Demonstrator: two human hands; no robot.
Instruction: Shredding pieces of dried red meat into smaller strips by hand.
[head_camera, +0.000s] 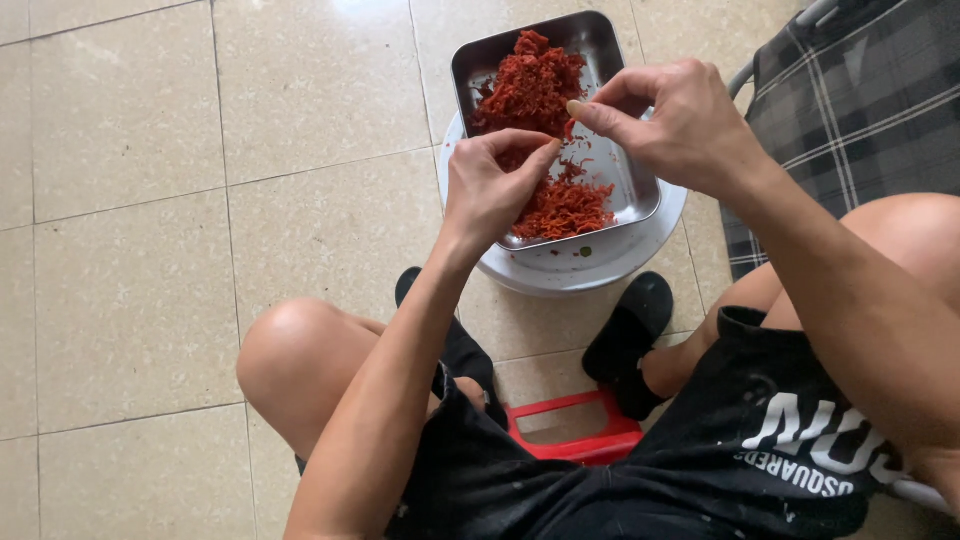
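My left hand hangs over the near half of the steel tray, fingers curled and drawn together, thumb tip meeting the fingertips in a pinch on a few strands of the red shredded stuff (I cannot make out just how much is caught there). My right hand hovers over the tray's right side, a little higher than the left, thumb and forefinger pressed together at the tips, the other fingers bent loosely behind; whether anything sits between those tips I cannot tell. The two hands are close to each other but not touching.

The shreds lie inside the tray in two heaps: a taller one at the far end and a flatter one at the near end, under my left hand, with bare metal showing along the right wall. The tray rests on a round white basin, whose rim sticks out past the tray's near edge and right side.

Below the tray, nearer to me, my feet in black slippers stand on the pale tiled floor, and a red plastic stool shows between my knees. To the right of the tray is a checked grey fabric chair.
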